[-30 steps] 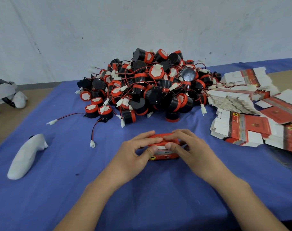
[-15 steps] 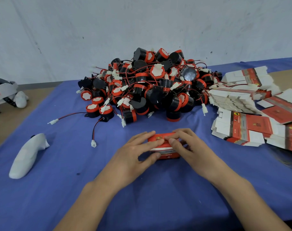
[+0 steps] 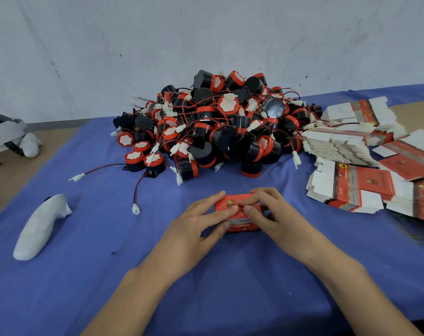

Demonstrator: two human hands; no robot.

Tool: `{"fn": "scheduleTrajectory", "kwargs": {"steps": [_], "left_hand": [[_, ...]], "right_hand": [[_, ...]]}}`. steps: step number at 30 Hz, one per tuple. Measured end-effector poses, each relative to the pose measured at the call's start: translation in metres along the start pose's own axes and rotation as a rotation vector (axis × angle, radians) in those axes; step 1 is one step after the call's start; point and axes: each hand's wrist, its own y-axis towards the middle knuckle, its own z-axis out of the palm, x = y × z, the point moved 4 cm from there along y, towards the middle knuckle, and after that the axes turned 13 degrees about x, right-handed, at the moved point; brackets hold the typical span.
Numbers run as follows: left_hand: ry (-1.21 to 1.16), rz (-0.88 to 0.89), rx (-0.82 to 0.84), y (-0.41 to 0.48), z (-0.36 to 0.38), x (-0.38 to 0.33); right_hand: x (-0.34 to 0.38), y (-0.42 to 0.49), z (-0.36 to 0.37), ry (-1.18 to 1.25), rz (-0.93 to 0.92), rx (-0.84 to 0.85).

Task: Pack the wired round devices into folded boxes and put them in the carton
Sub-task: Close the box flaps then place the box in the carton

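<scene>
Your left hand (image 3: pixel 194 229) and right hand (image 3: pixel 271 214) both grip the red box (image 3: pixel 241 225), braced against the counter (image 3: pixel 97 238). That likely steadies it while your fingertips tuck the flap.

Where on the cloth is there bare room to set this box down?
Bare cloth lies between the white controller and the left hand, and along the near edge. Crowded: the device pile behind the box, flat box blanks at right.

This looks like a small packing workshop. A worktop (image 3: pixel 230 275) under blue cloth stands against a bare, scuffed white wall (image 3: pixel 206 32), bearing a big heap of identical black-and-red wired round devices (image 3: pixel 218 124) beside stacks of flat, unfolded red-and-white boxes (image 3: pixel 351 185).
</scene>
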Motion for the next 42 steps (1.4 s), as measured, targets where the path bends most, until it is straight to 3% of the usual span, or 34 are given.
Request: {"fn": "scheduleTrajectory", "kwargs": {"steps": [11, 18, 22, 28, 39, 42], "left_hand": [[-0.025, -0.004, -0.012, 0.005, 0.003, 0.001], [-0.057, -0.047, 0.01, 0.003, 0.005, 0.001], [-0.075, -0.057, 0.012, 0.002, 0.007, 0.002], [-0.474, -0.126, -0.119, 0.005, -0.007, 0.002], [-0.891, -0.097, -0.361, 0.007, -0.004, -0.037], [-0.899, -0.07, -0.444, 0.007, -0.002, -0.047]], "right_hand": [[-0.003, -0.002, 0.001, 0.259, 0.017, 0.035], [0.002, -0.001, 0.005, 0.152, 0.03, 0.043], [0.005, -0.002, 0.006, 0.226, 0.037, 0.014], [0.014, -0.009, 0.0, 0.236, -0.058, 0.075], [0.043, -0.006, 0.028, 0.602, -0.237, -0.188], [0.05, -0.007, 0.037, 0.629, -0.283, -0.246]]}}
